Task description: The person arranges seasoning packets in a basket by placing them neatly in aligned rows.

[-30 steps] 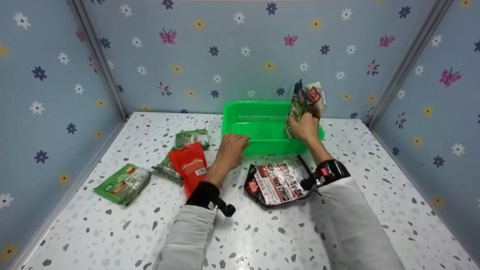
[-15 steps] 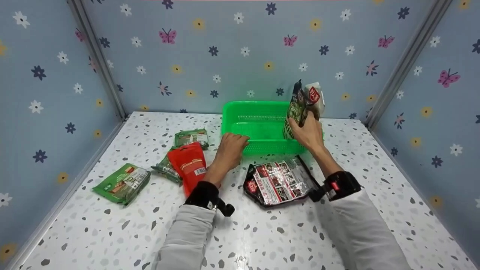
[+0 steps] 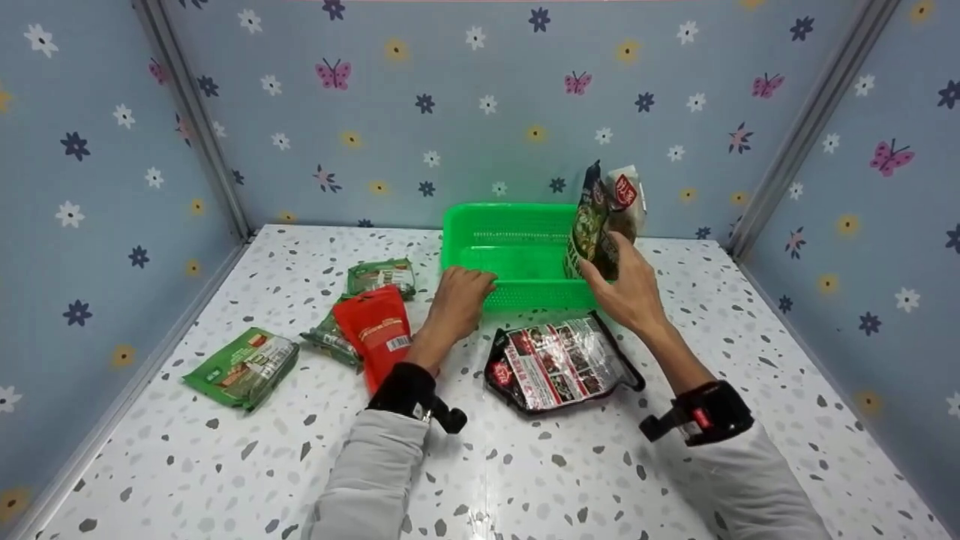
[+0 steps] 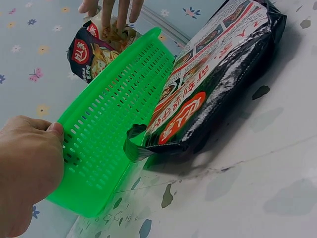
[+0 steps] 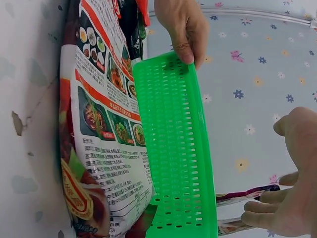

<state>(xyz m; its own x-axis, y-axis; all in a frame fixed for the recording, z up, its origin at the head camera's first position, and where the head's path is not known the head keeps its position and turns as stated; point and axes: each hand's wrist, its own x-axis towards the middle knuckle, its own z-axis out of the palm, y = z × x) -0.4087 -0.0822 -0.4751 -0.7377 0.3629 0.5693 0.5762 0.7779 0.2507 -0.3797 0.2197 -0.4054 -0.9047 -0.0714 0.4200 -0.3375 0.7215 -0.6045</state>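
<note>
A green plastic basket (image 3: 540,294) stands against the back wall. My left hand (image 3: 459,304) grips its front rim near the left corner; in the left wrist view the thumb lies over the rim (image 4: 81,101). Two food packets, a dark one (image 3: 589,217) and a paler-topped one (image 3: 626,195), stand upright side by side in the basket's right end. Just in front of them is my right hand (image 3: 634,292), thumb and fingers spread apart and holding nothing. Between my forearms, close to the basket, a large black-edged food packet (image 3: 559,364) lies flat, its printed panel upward.
Left of my left hand, a red packet (image 3: 379,330) partly overlaps a green packet (image 3: 334,339). Another green packet (image 3: 382,277) lies behind it, and a larger green one (image 3: 244,369) farther left. Patterned walls enclose the speckled table (image 3: 510,480) at back and sides.
My right hand has let go of the packets in the basket and drawn back toward me and to the right. My left hand keeps its place on the rim.
</note>
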